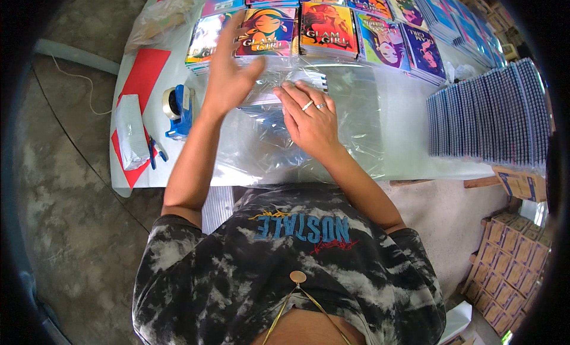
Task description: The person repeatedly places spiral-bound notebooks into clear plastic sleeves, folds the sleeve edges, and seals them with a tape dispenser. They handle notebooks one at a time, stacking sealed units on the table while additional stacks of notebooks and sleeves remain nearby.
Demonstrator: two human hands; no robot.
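A white-looking stack [261,97], perhaps notebooks, lies under clear plastic film [285,158] in front of me on the table. My right hand [312,116], with two rings, rests flat on the film at the stack's right end, fingers stretched out. Above the stack's left side, my left hand [228,78] is raised with thumb and fingers apart, slightly blurred and holding nothing. It partly hides the colourful illustrated notebooks [267,33] in piles beyond. The film spreads loosely toward my body and to the right, wrinkled and shiny.
To the left stand a blue tape dispenser [181,112], a white wrapped bundle [132,131], a small blue tool [157,153] and red sheets [142,75]. A tall row of spiral-bound notebooks [487,113] fills the right end. Cardboard boxes [510,256] are stacked at the lower right.
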